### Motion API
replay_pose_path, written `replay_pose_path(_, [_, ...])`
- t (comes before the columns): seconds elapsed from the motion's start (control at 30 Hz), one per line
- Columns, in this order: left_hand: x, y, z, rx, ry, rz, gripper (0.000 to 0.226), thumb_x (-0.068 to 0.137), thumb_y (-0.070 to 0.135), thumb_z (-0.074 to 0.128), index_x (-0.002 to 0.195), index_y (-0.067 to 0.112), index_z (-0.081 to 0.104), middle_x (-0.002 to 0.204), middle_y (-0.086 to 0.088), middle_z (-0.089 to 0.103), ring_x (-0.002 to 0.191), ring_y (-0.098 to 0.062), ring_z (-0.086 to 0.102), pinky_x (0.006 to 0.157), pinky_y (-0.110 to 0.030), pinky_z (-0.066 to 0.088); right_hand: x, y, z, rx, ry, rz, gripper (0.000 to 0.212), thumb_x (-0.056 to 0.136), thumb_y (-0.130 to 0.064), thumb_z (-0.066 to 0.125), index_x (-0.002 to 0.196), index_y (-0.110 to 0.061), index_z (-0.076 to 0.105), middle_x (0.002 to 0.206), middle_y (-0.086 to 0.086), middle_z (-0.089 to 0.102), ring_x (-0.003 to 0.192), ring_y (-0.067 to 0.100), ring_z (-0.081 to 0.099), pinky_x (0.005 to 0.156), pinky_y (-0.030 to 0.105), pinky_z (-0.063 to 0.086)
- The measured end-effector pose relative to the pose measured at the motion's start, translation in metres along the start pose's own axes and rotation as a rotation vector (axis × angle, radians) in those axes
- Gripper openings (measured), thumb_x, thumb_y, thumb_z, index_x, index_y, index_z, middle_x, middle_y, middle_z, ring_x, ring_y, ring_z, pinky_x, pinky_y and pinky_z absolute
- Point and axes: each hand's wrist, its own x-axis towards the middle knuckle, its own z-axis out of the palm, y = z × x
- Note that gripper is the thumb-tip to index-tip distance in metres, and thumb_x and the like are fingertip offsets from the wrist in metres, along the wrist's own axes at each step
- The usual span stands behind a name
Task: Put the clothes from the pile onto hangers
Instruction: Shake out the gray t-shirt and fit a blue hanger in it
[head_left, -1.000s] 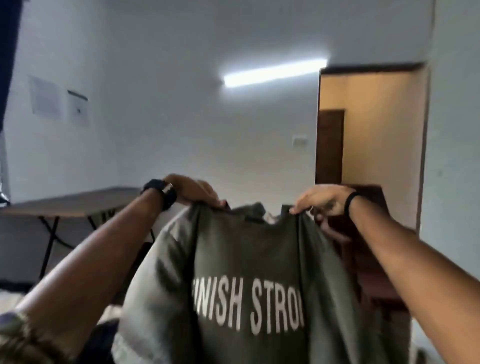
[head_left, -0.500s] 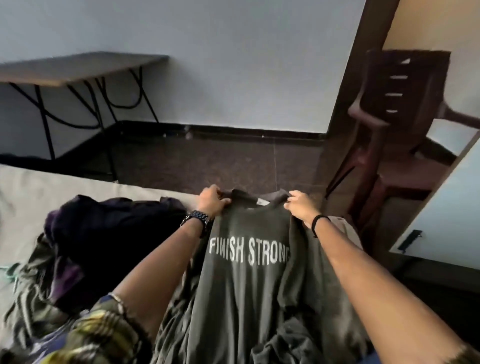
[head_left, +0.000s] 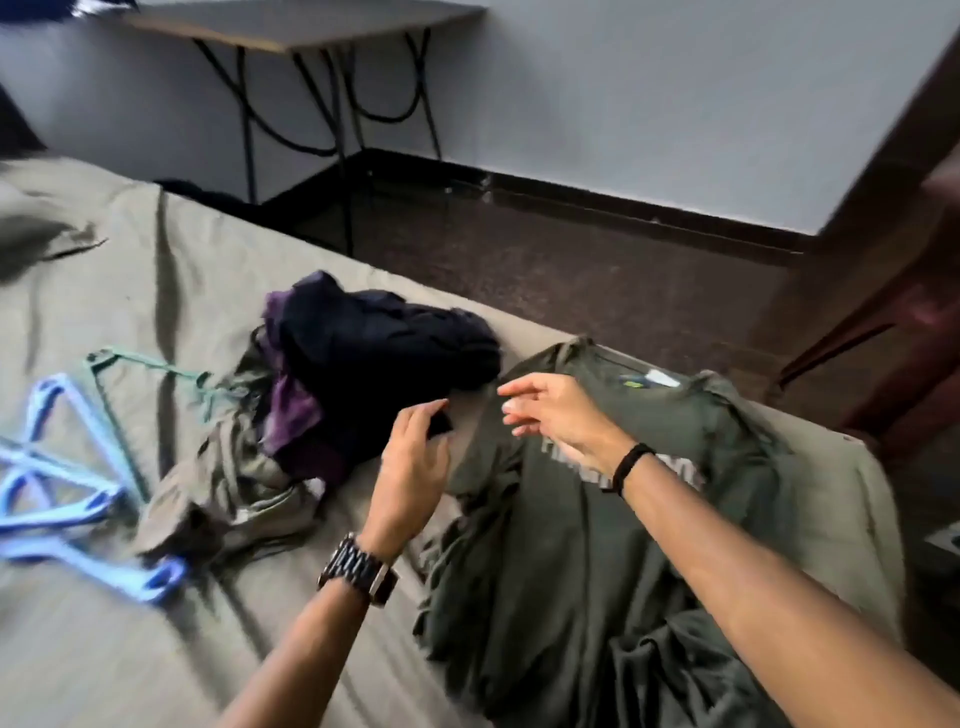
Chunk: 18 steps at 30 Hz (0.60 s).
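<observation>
Green shirt lies flat on the bed. Both hands, left and right, hover open-fingered, gripping nothing. Recommend fetching a blue hanger left of the shirt, feeding it through the collar.

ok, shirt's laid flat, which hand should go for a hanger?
Left, probably. The left hand is open and on the side of the blue hangers and green hanger. The right hand, also open, hovers over the green shirt and would have to cross over.
</observation>
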Motion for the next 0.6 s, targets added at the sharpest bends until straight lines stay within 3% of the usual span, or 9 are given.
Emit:
replay_pose_path(0.1, [-0.052,-0.031,-0.064,0.145,0.394,-0.067,0.034,0.085,0.01,0.047,0.115,0.003,0.059,0.11,-0.009,0.058,0.106,-0.022,0.052,0.096,-0.034,0.042,-0.001,-0.01,0.074,0.139,-0.276,-0.009,0.015,0.089,0.007,0.056,0.101,-0.002,0.06,0.081,0.009,0.062,0.069,0.013,0.064,0.062,0.021,0.055])
replay_pose_path(0.17, [-0.088,-0.057,-0.098,0.307,0.53,-0.165,0.037,0.084,0.016,0.045,0.116,0.004,0.059,0.113,-0.013,0.059,0.109,-0.027,0.051,0.098,-0.036,0.037,0.0,-0.014,0.121,0.146,-0.404,-0.001,0.015,0.089,0.007,0.057,0.101,-0.002,0.06,0.083,0.009,0.063,0.073,0.016,0.065,0.066,0.022,0.056])
replay_pose_path(0.27, [-0.125,-0.098,-0.127,0.523,0.562,-0.376,0.048,0.082,0.026,0.043,0.127,0.01,0.052,0.13,-0.012,0.05,0.117,-0.033,0.047,0.099,-0.043,0.034,0.004,-0.019,0.183,0.067,-0.52,-0.004,0.017,0.088,0.01,0.057,0.097,-0.003,0.06,0.083,0.009,0.062,0.074,0.016,0.064,0.067,0.022,0.055])
replay_pose_path(0.37, [-0.133,-0.122,-0.131,0.455,0.558,-0.519,0.057,0.083,0.032,0.041,0.135,0.007,0.045,0.137,-0.019,0.046,0.126,-0.036,0.043,0.104,-0.047,0.033,0.011,-0.019,0.231,-0.002,-0.596,-0.01,0.019,0.088,0.011,0.056,0.093,-0.007,0.06,0.082,0.007,0.062,0.071,0.012,0.064,0.065,0.02,0.054])
replay_pose_path(0.47, [-0.132,-0.132,-0.126,0.423,0.57,-0.504,0.058,0.085,0.03,0.044,0.134,0.0,0.045,0.137,-0.019,0.049,0.133,-0.032,0.036,0.109,-0.047,0.029,0.02,-0.021,0.275,-0.17,-0.615,-0.097,0.017,0.088,0.009,0.056,0.098,-0.004,0.06,0.084,0.007,0.062,0.076,0.015,0.06,0.069,0.021,0.052])
replay_pose_path(0.6, [-0.136,-0.138,-0.119,0.42,0.602,-0.448,0.055,0.087,0.028,0.047,0.135,0.0,0.045,0.141,-0.016,0.046,0.138,-0.029,0.031,0.112,-0.047,0.027,0.039,-0.017,0.332,-0.551,-0.548,-0.341,0.024,0.087,-0.003,0.057,0.109,-0.007,0.066,0.106,0.012,0.067,0.098,0.021,0.061,0.093,0.029,0.046])
